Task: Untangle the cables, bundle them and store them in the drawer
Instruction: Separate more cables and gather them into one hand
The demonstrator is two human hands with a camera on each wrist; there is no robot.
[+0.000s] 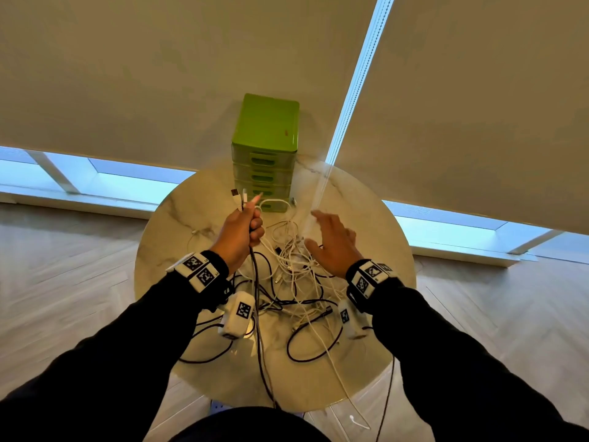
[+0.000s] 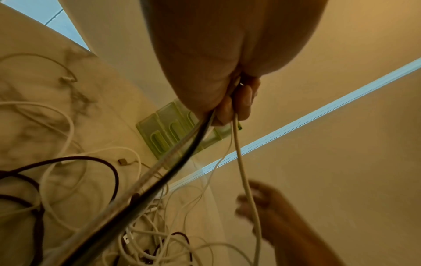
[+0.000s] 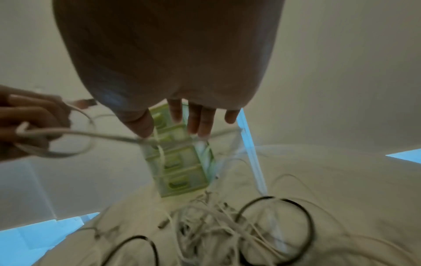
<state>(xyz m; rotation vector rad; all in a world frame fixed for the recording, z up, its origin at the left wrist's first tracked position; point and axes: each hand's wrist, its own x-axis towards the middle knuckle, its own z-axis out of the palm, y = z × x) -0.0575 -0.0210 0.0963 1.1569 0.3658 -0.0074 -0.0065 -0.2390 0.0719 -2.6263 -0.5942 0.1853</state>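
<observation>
A tangle of white and black cables (image 1: pixel 293 269) lies on the round marble table (image 1: pixel 169 224). My left hand (image 1: pixel 245 228) is raised above it and grips several cables, black and white (image 2: pixel 237 144), with their plug ends (image 1: pixel 239 196) sticking up past the fist. My right hand (image 1: pixel 331 237) hovers over the pile with fingers spread and straight (image 3: pixel 200 122), holding nothing. The green drawer unit (image 1: pixel 266 148) stands at the table's far edge, with all its drawers pushed in.
Cables trail over the near table edge toward the floor (image 1: pixel 360 422). Roller blinds and a bead chain (image 1: pixel 353 87) hang behind the drawer unit. Wooden floor (image 1: pixel 63 282) surrounds the table.
</observation>
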